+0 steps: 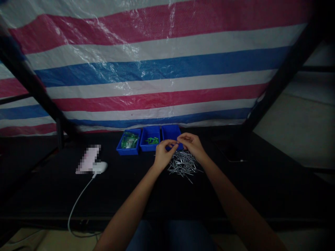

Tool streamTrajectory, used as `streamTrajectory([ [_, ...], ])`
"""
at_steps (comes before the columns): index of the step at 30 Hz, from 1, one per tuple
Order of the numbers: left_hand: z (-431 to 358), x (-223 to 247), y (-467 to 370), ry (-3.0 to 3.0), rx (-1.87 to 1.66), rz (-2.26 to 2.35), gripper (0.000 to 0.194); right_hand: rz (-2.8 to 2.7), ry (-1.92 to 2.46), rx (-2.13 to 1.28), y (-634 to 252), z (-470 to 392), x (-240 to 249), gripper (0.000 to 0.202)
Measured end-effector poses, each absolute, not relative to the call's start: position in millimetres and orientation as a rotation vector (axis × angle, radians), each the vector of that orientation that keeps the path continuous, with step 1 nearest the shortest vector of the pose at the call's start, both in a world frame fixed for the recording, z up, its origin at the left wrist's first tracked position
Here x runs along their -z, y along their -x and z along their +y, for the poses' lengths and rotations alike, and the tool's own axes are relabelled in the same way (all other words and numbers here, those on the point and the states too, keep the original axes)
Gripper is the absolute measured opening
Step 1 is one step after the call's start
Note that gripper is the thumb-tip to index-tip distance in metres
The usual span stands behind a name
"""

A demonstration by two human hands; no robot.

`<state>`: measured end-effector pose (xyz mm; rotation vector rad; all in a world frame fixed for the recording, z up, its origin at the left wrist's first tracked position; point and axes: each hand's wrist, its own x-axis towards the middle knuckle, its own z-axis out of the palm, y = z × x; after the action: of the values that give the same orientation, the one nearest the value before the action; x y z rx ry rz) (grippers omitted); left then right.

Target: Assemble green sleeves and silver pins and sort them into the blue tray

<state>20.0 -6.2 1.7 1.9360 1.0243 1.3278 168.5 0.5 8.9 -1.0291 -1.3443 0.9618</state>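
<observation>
My left hand (164, 152) and my right hand (192, 144) meet at the fingertips, just in front of the rightmost blue bin (170, 130). Both are closed in a pinch. Whatever lies between the fingers is too small to make out. Below them a loose heap of silvery metal nails or screws (183, 164) is spread on the black table (146, 188). The middle blue bin (150, 131) holds a few small green pieces (152, 140) that look like plastic wall plugs. In the left blue bin (128, 152) lie clear bags with green and silvery contents (130, 140).
A blurred pink phone-like object (88, 158) lies at left beside a white plug-like piece (101, 167), whose cable (75, 204) hangs over the front edge. A dark flat device (232, 153) lies at right. Behind the bins hangs a striped plastic sheet (157, 73) between dark posts.
</observation>
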Motion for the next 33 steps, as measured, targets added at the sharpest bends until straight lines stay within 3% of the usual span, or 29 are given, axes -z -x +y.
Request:
streamTrajectory([
  [21, 11, 10, -18, -1.637, -1.363, 0.949, 0.019, -1.305, 0.977, -0.918, -172, 2, -8, 0.025],
  [29, 14, 4, -13, -1.426, -1.504, 0.929, 0.021, -1.715, 1.186, -0.539, -170, 0, 1, 0.012],
  [33, 10, 1, -15, -1.467, -1.518, 0.911, 0.028, -1.789, 1.233, -0.532, -164, -1, 5, 0.011],
])
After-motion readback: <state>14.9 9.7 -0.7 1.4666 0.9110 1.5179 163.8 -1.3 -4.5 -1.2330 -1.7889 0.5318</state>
